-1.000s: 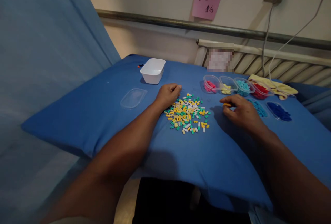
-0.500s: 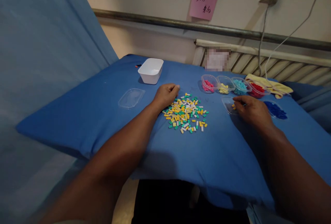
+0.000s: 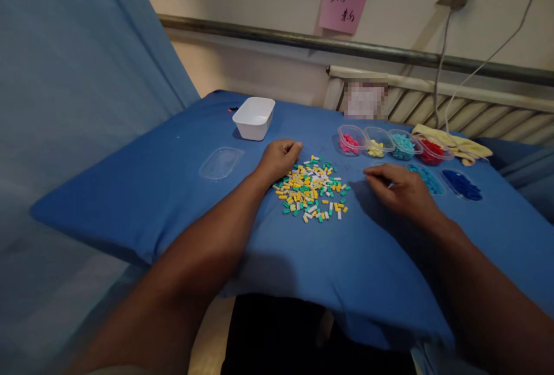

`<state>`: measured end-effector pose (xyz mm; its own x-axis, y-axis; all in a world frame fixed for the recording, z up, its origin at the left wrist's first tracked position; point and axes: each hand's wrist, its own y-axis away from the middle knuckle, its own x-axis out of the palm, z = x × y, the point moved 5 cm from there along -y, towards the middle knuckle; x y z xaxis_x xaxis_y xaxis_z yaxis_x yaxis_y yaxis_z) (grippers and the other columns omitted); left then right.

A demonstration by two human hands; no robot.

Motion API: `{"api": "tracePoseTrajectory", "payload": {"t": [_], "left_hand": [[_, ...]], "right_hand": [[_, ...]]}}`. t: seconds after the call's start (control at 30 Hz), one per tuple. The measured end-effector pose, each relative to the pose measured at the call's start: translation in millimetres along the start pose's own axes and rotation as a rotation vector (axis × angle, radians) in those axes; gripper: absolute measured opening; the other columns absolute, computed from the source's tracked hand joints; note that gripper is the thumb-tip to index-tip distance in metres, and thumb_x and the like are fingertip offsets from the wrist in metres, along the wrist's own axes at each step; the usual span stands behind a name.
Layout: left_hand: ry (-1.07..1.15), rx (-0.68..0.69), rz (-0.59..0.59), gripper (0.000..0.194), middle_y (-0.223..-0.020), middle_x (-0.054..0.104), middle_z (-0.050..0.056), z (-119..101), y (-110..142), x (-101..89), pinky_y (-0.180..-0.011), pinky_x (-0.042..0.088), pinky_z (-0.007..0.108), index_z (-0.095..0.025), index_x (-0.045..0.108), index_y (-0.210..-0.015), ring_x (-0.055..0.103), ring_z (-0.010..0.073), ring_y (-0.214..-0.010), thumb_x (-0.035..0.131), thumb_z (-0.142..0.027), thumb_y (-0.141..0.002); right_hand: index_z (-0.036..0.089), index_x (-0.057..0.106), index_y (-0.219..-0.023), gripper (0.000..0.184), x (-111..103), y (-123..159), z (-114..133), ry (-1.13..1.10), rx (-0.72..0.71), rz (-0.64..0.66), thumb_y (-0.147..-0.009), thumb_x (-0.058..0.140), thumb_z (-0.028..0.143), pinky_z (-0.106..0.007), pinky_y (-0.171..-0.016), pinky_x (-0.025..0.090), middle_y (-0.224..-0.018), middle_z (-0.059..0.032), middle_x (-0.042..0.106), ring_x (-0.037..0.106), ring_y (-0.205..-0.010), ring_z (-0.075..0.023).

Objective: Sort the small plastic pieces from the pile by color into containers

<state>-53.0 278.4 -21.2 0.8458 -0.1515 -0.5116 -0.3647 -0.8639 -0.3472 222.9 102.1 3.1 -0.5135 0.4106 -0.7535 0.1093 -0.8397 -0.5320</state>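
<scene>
My left hand (image 3: 280,158) rests curled on the upper left edge of a loose pile of small building bricks (image 3: 311,187) in yellow, white, green and cream. Its fingers fold inward, and whatever they may hold is hidden. To the right of the pile, my right hand (image 3: 400,187) hovers over the blue cloth, thumb and fingers drawn together, with no brick visible at the fingertips. Behind that hand a clear shallow tray is mostly covered. Light-blue bricks (image 3: 426,179) lie in another shallow tray by its knuckles.
Clear tubs of pink bricks (image 3: 348,143), pale yellow bricks (image 3: 375,148), turquoise bricks (image 3: 403,145) and red bricks (image 3: 431,153) line the back. Dark-blue bricks (image 3: 462,184) fill a tray at right. A white bowl (image 3: 254,118), clear lid (image 3: 222,163) and yellow cloth (image 3: 454,141) also lie here.
My right hand has moved left from over the shallow tray with yellow pieces toward the pile, uncovering the light-blue bricks. My left hand stays where it was.
</scene>
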Motion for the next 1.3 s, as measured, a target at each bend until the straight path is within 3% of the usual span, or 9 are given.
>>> {"api": "tracePoseTrajectory", "payload": {"t": [0.13, 0.3, 0.57, 0.83, 0.97, 1.3], "left_hand": [[-0.01, -0.028, -0.004, 0.047, -0.068, 0.068, 0.003, 0, 0, -1.1, -0.061, 0.037, 0.031, -0.019, 0.07, -0.072, 0.058, 0.0173, -0.066, 0.056, -0.053, -0.101], [-0.014, -0.024, 0.024, 0.046, -0.07, 0.069, 0.004, 0, 0, -0.5, -0.062, 0.039, 0.032, -0.019, 0.073, -0.076, 0.06, 0.0184, -0.068, 0.055, -0.054, -0.102], [-0.009, -0.041, 0.033, 0.045, -0.073, 0.071, 0.005, 4, -1, 1.6, -0.063, 0.041, 0.032, -0.02, 0.072, -0.078, 0.06, 0.0189, -0.07, 0.055, -0.053, -0.102], [-0.019, -0.019, 0.034, 0.047, -0.067, 0.066, 0.004, 2, -1, 1.2, -0.062, 0.038, 0.033, -0.019, 0.072, -0.075, 0.058, 0.0183, -0.066, 0.055, -0.053, -0.102], [-0.021, -0.032, 0.036, 0.046, -0.071, 0.069, 0.004, 5, -1, 1.7, -0.062, 0.04, 0.032, -0.02, 0.073, -0.079, 0.059, 0.0186, -0.067, 0.054, -0.055, -0.102], [-0.017, -0.038, 0.033, 0.046, -0.071, 0.07, 0.005, 3, 0, 1.2, -0.061, 0.039, 0.033, -0.02, 0.071, -0.075, 0.059, 0.0187, -0.067, 0.055, -0.055, -0.102]], "right_hand": [[0.024, 0.08, -0.113, 0.018, 27, 3, 56, -0.155, -0.215, 0.289, -0.107, 0.064, 0.028, -0.036, -0.081, 0.059, -0.1, -0.0067, 0.081, 0.075, -0.09, -0.0228], [0.024, 0.08, -0.113, 0.021, 38, 10, 65, -0.056, -0.301, 0.431, -0.11, 0.06, 0.027, -0.037, -0.082, 0.059, -0.097, -0.0075, 0.079, 0.074, -0.091, -0.0237], [0.024, 0.079, -0.125, 0.026, 35, 8, 45, -0.005, -0.172, 0.397, -0.109, 0.06, 0.028, -0.044, -0.091, 0.062, -0.111, -0.0101, 0.082, 0.077, -0.101, -0.0278], [0.026, 0.079, -0.118, 0.025, 21, 11, 32, -0.146, -0.097, 0.504, -0.097, 0.069, 0.021, -0.035, -0.081, 0.062, -0.106, -0.0049, 0.081, 0.076, -0.09, -0.0213], [0.025, 0.077, -0.116, 0.023, 24, 11, 38, -0.179, -0.102, 0.513, -0.097, 0.066, 0.017, -0.032, -0.075, 0.06, -0.099, -0.0031, 0.08, 0.074, -0.083, -0.0192], [0.023, 0.075, -0.112, 0.018, 35, 10, 63, -0.162, -0.243, 0.464, -0.101, 0.063, 0.015, -0.039, -0.087, 0.059, -0.105, -0.0077, 0.079, 0.074, -0.097, -0.024]]}}
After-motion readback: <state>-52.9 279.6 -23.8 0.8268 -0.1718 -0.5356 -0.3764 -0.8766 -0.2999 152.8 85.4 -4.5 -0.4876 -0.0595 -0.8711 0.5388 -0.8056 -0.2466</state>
